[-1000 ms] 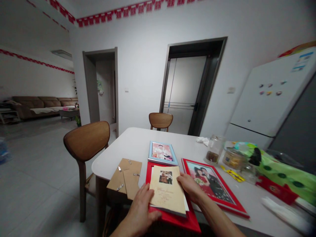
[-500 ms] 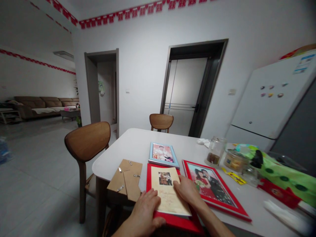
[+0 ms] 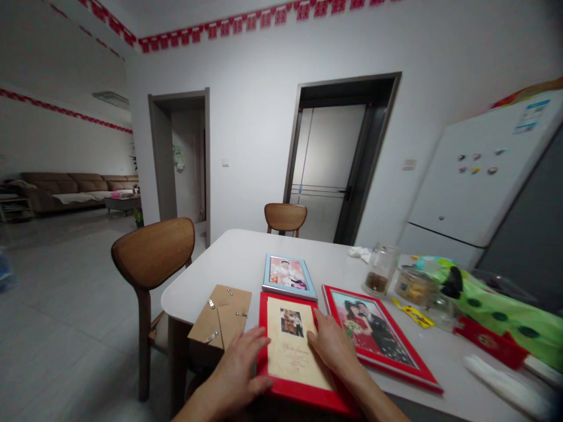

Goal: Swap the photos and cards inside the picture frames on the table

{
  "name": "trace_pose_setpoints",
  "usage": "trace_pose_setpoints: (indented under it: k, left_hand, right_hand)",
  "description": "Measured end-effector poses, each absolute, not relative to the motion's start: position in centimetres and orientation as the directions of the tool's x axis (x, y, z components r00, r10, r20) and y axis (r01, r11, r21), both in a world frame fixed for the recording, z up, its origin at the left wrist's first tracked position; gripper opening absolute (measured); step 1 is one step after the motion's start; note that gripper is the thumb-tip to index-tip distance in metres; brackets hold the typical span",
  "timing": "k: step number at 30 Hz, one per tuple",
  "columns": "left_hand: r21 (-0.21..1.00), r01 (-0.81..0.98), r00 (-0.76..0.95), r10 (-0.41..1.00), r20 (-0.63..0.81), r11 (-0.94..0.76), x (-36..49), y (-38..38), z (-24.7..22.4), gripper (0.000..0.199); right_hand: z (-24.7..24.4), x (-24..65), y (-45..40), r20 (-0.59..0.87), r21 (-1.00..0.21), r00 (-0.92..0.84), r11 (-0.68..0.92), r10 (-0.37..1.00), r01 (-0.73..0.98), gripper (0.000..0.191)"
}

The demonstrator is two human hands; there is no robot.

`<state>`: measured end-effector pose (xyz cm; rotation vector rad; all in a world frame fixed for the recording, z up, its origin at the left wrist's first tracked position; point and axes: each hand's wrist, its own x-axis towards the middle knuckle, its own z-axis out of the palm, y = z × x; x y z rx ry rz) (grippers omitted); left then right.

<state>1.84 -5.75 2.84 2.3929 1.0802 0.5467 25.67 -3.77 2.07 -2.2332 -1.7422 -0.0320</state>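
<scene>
A cream photo sheet (image 3: pixel 290 360) with a small picture and faint print lies over a red picture frame (image 3: pixel 303 394) at the table's near edge. My right hand (image 3: pixel 335 347) is closed at the sheet's right edge, thumb on top; its other fingertips are partly hidden. By the frame's left side, my left hand (image 3: pixel 235 366) is open with fingers spread, its fingertips close to the red rim. To the left lies a brown backing board (image 3: pixel 233 308) with metal clips. Behind is a light blue picture frame (image 3: pixel 290 275); another red frame (image 3: pixel 433 381) holding a couple's photo lies right.
Along the white table's (image 3: pixel 220 255) right side stand a glass jar (image 3: pixel 382 269), a food container (image 3: pixel 413 287), a yellow packet (image 3: pixel 417 316), a red box (image 3: pixel 488 343) and a green bag (image 3: pixel 505 310). Wooden chairs stand left (image 3: pixel 153 252) and behind (image 3: pixel 285 217).
The cream sheet has shifted and now sits straighter within the red frame. My left hand has moved left off the sheet, its fingers spreading. My right hand stays at the sheet's right edge.
</scene>
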Motion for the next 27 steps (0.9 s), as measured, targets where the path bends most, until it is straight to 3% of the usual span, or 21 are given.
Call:
trace_pose_setpoints:
  k: [4,7,10,13,16,21,27]
  left_hand:
    - [0.423,0.785,0.445,0.887,0.125,-0.453,-2.6,-2.9,2.1,0.071]
    - [0.290,0.912,0.264,0.957,0.123,-0.289,-4.7,-0.9,0.9,0.070]
    - [0.263,0.932,0.204,0.960,0.191,-0.250,-5.3,0.1,-0.1,0.065]
    - [0.292,0.909,0.219,0.937,0.273,-0.297,-5.0,0.0,-0.3,0.059]
    - [0.288,0.902,0.221,0.916,0.335,-0.323,-4.2,-0.5,0.4,0.051]
    - [0.295,0.852,0.283,0.855,0.434,-0.432,-1.5,-2.4,2.3,0.044]
    - [0.375,0.708,0.471,0.796,0.380,-0.599,4.5,-5.0,3.2,0.045]
  right_hand:
    - [2.7,23.5,-4.0,0.277,-0.284,0.106,-0.024,0.955,0.959,0.033]
    - [3.2,19.5,-4.0,0.313,-0.367,-0.091,0.209,0.945,0.906,0.035]
    - [3.3,15.1,-3.8,0.289,-0.382,-0.215,0.318,0.933,0.867,0.038]
    - [3.0,12.2,-3.3,0.256,-0.373,-0.225,0.311,0.940,0.875,0.046]
    - [3.0,11.7,-3.1,0.284,-0.447,-0.164,0.282,0.945,0.849,0.052]
    - [4.0,14.7,-4.9,0.386,-0.506,-0.112,0.312,0.916,0.804,0.038]
    - [3.0,21.7,-9.4,0.358,-0.463,-0.041,0.215,0.933,0.860,0.040]
